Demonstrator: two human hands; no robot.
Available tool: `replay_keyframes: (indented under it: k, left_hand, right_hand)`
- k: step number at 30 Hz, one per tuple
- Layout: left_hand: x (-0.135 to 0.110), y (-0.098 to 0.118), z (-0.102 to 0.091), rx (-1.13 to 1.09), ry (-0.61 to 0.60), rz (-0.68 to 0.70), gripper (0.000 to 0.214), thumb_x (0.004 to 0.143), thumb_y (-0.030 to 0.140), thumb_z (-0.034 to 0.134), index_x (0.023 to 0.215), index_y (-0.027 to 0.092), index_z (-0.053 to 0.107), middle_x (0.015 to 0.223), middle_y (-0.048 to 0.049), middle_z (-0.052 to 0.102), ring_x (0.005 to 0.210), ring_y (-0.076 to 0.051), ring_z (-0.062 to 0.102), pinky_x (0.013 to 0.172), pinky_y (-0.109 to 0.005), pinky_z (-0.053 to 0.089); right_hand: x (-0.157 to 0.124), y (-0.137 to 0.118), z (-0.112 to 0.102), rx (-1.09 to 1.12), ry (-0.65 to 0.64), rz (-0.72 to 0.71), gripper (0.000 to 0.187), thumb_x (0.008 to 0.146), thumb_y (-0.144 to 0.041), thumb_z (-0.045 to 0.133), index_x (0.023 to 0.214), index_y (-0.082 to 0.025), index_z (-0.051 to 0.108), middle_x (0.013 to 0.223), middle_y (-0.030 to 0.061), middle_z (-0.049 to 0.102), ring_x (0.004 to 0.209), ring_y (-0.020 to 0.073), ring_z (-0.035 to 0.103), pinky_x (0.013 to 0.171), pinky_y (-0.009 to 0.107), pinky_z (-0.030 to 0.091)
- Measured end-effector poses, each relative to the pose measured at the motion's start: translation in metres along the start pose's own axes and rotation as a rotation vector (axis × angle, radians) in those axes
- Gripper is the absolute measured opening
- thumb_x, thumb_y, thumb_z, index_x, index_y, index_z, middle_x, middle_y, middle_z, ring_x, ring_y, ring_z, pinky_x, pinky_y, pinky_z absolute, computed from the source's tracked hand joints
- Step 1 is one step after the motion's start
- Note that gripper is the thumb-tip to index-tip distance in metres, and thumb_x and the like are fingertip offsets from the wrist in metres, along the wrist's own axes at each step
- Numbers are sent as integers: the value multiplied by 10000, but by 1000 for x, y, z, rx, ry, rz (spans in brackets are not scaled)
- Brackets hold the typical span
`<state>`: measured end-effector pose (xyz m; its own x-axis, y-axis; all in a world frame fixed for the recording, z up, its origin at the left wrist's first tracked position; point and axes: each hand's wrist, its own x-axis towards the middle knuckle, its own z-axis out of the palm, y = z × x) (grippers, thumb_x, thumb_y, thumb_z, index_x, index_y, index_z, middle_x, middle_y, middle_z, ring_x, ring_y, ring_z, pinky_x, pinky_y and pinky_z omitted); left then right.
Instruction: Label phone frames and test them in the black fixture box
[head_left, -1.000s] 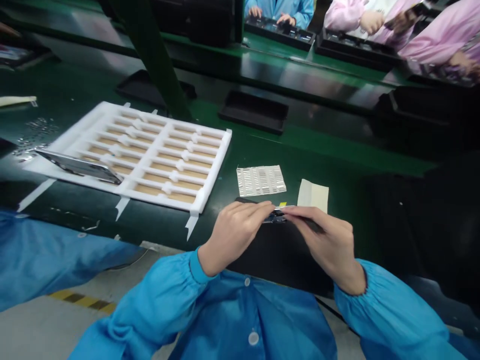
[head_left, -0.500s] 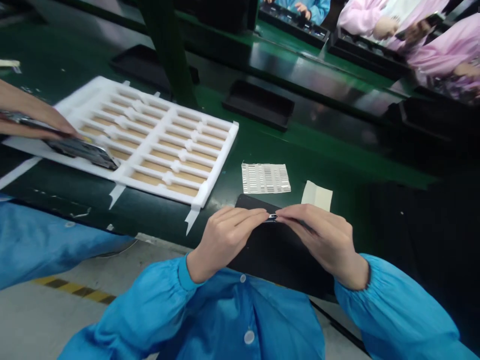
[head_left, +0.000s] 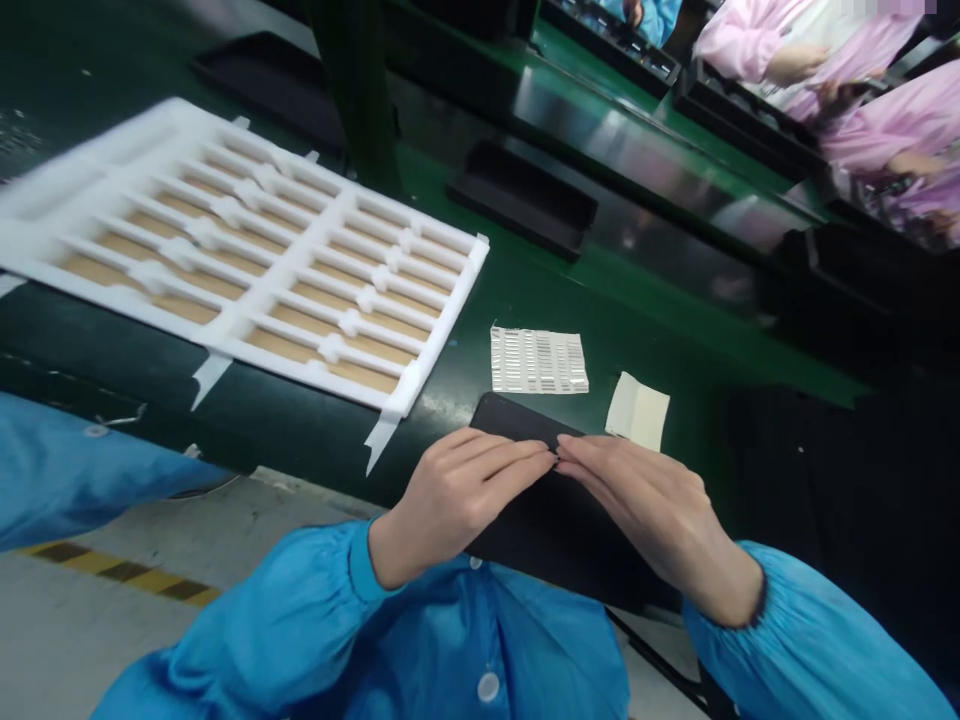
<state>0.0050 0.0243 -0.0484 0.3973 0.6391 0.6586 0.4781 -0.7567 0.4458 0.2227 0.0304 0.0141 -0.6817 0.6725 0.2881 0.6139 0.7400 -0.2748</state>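
Closely paired, the left hand (head_left: pixel 454 495) and right hand (head_left: pixel 649 505) meet at pinched fingertips above a black pad (head_left: pixel 559 525); what lies between them is hidden, so I cannot tell whether they grasp anything. The pad lies beneath both hands, at the table's near edge. A strip of green tabletop (head_left: pixel 450 388) separates it from a white foam tray (head_left: pixel 315 375) on the left, whose slots show tan bottoms. Farther back sits a shallow black tray (head_left: pixel 525 200). Beyond the pad lie a sheet of silvery strips (head_left: pixel 538 362) and a creased cream paper (head_left: pixel 637 412). A dark green post (head_left: pixel 356 110) stands behind the foam tray.
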Motion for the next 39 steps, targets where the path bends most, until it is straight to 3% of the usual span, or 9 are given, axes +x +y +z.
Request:
replay_keyframes:
  k: [9, 14, 19, 25, 31, 39]
  left_hand:
    - [0, 1, -2, -12, 10, 17, 215, 975, 86, 468, 1100, 102, 642, 1073, -79, 748, 906, -172, 710, 740, -296, 545]
    - [-1, 2, -3, -10, 0, 11, 207, 972, 96, 491, 1105, 114, 648, 1091, -73, 746, 926, -171, 712, 742, -284, 544]
    - [-2, 3, -3, 4, 0, 25, 206, 972, 96, 483, 1091, 117, 650, 1079, -71, 749, 916, -172, 713, 740, -286, 551]
    - [-1, 5, -3, 13, -15, 31, 237, 977, 82, 455, 1114, 128, 643, 1075, -67, 750, 917, -171, 714, 744, -292, 548]
    - [-4, 6, -1, 9, -16, 9, 221, 960, 71, 492, 1115, 139, 634, 1083, -54, 746, 939, -160, 705, 755, -280, 526]
    - [-4, 7, -1, 9, -21, 0, 225, 959, 60, 483, 1106, 139, 635, 1084, -48, 745, 933, -159, 704, 750, -283, 523]
  right_hand:
    - [6, -14, 4, -56, -28, -11, 437, 907, -72, 592, 1339, -78, 523, 1131, 142, 695, 1052, 243, 661, 895, 385, 594]
    - [-10, -16, 2, -49, 155, 101, 522, 811, -84, 734, 1305, -151, 579, 1193, 107, 680, 1114, 250, 628, 946, 402, 553]
    - [-25, -9, 14, -8, 200, 144, 437, 833, -47, 695, 1241, -190, 631, 1190, 100, 686, 1074, 239, 641, 883, 412, 555]
    - [-16, -10, 28, 184, 250, 205, 255, 869, -60, 639, 1067, -215, 688, 1103, 73, 716, 995, 218, 674, 846, 395, 575]
    - [-18, -10, 31, 200, 344, 166, 229, 878, -37, 605, 1033, -199, 652, 1023, 84, 716, 943, 216, 678, 803, 387, 574]
    - [-22, -6, 38, 33, 288, 77, 250, 862, -31, 622, 1070, -169, 629, 1040, 123, 714, 939, 222, 672, 789, 373, 575]
